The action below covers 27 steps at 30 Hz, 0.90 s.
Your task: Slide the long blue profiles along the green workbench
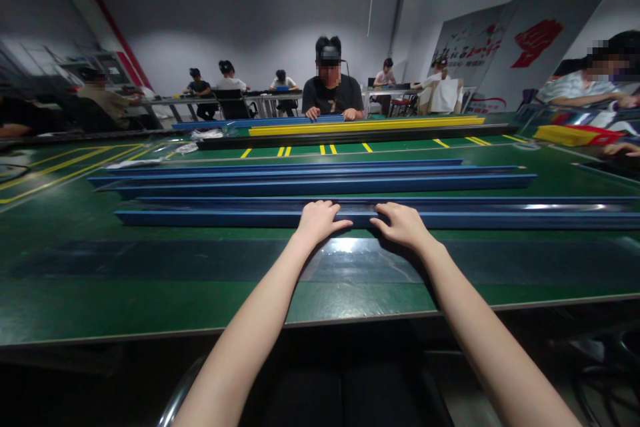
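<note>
A long blue channel strip (225, 219) lies crosswise on the green table in front of me. My left hand (320, 220) grips its near wall, with the thumb on the near side and the fingers over the top. To the right, my right hand (399, 221) holds the same strip in a like way, a short gap from the left one. Clear film (200, 260) lies flat on the table, nearer to me than the strip. The strip runs out of view on the right.
Beyond are more blue strips (325, 185), a yellow strip (370, 125) and a black strip (300, 141). A person (333, 97) sits opposite, hands at another blue strip. The green table's (125, 313) near edge is below my forearms.
</note>
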Each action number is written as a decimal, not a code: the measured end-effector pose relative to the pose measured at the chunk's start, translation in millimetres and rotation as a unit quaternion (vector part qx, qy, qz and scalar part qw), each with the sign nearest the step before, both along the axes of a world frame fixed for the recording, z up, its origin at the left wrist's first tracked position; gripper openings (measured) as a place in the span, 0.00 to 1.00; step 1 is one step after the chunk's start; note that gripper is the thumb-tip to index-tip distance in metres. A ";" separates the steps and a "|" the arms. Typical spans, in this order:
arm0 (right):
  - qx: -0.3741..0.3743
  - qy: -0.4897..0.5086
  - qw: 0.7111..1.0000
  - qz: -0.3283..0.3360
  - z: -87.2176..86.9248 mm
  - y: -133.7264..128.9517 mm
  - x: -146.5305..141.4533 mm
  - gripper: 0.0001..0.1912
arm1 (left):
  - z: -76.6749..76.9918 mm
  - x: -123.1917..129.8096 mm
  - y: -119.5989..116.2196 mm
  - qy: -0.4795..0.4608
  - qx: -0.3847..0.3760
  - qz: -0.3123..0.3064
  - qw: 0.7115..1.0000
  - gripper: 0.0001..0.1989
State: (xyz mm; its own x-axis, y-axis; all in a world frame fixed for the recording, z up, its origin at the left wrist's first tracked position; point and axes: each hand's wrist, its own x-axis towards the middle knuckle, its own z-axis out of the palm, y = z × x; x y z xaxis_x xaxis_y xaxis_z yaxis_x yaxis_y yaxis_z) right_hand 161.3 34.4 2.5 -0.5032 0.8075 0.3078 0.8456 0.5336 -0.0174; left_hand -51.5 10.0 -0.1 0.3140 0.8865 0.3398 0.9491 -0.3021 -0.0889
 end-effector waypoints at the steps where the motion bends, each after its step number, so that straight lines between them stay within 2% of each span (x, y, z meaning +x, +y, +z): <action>1: 0.000 0.000 1.000 0.000 0.0 -0.1 0.0 0.15 | 0.2 0.0 -0.1 0.000 0.000 0.000 1.000 0.25; 14: -0.009 0.002 1.000 0.000 0.9 -0.8 -0.4 0.15 | -0.3 0.1 -0.1 -0.011 -0.017 0.001 1.000 0.25; 27: -0.001 0.001 1.000 0.000 1.3 -1.8 -0.5 0.15 | 0.0 0.4 -0.1 -0.001 -0.002 0.001 1.000 0.25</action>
State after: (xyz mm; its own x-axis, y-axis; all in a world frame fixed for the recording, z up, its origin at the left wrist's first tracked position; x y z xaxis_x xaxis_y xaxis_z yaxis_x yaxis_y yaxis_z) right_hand 160.8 32.6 3.8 -0.5017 0.8088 0.3069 0.8460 0.5328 -0.0211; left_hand -51.1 9.9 -0.1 0.3120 0.8886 0.3361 0.9498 -0.3008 -0.0865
